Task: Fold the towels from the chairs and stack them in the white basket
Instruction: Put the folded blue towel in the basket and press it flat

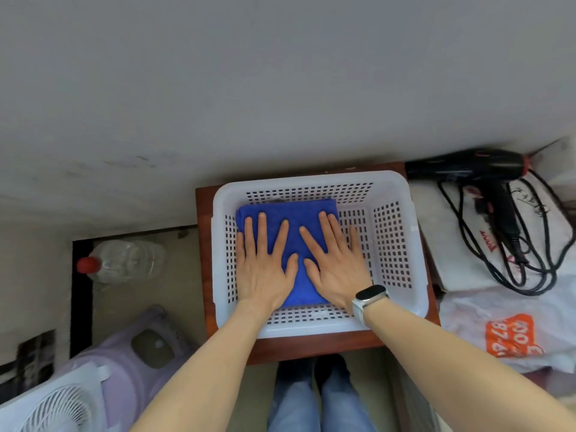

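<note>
Towel (291,213), bright blue and folded into a thick rectangle, lies flat on the floor of the white basket (396,244), pushed toward its left side and far wall. A sliver of something darker shows at the towel's far edge; what it is cannot be told. Both hands press down on the cloth side by side: the left hand (265,269) with fingers spread over the left half, the right hand (335,266) flat on the right half, its outer fingers reaching past the towel's edge onto the perforated basket bottom. Neither hand grips anything; palms are open and laid flat. A pale smartwatch (371,296) sits on the right wrist.

Beyond the right hand, the rest of the basket is bare lattice. The basket stands on a small reddish-brown table (311,350) against a grey wall (280,73).

Further right of the hands, a black hair dryer (467,166) with its looped cord rests on a white bag (452,244) bearing red lettering too small to read. Nearer, a plastic bag (473,310) carries an orange patch with upside-down white digits, only partly legible.

Left of the hands, a clear bottle (124,260) with a red cap lies on the floor, and nearer stand a lilac stool (140,353) and a white fan (56,406).
</note>
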Action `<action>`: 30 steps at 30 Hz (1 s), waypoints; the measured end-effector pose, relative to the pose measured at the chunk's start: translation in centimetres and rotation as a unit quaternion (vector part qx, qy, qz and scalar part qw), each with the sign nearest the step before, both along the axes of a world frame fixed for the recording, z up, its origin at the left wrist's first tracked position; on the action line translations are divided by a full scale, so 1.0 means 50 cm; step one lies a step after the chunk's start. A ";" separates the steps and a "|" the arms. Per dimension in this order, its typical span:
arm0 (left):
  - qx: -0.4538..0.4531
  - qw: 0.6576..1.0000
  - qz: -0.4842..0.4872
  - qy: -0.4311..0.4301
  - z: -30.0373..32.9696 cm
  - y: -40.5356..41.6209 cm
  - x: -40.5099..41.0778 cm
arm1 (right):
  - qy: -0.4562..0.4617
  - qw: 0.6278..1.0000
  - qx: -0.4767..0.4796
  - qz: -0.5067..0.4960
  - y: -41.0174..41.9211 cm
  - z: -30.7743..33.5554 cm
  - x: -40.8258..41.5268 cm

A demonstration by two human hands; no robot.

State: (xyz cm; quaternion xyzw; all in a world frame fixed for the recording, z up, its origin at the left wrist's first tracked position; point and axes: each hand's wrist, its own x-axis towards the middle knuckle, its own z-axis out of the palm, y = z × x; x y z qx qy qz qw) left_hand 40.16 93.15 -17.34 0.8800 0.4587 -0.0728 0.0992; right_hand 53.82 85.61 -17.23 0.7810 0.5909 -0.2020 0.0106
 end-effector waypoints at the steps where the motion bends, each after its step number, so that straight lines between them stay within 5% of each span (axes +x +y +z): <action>1: -0.005 1.000 0.002 0.003 0.002 0.002 0.002 | 0.013 1.000 -0.005 0.005 0.002 0.001 0.001; 10: -0.141 0.987 -0.015 0.079 0.100 0.029 0.025 | 0.122 0.988 -0.091 -0.007 0.022 0.113 0.029; 14: -0.171 0.982 0.083 -0.022 0.189 0.024 0.022 | 0.173 0.982 -0.036 -0.069 0.015 0.191 0.037; 22: -0.073 0.939 0.261 -0.211 0.392 -0.130 -0.113 | 0.226 0.973 0.048 -0.010 -0.056 0.390 -0.056; 30: 0.027 0.865 0.434 -0.249 0.462 -0.439 -0.419 | 0.282 0.942 0.077 0.167 -0.208 0.519 -0.332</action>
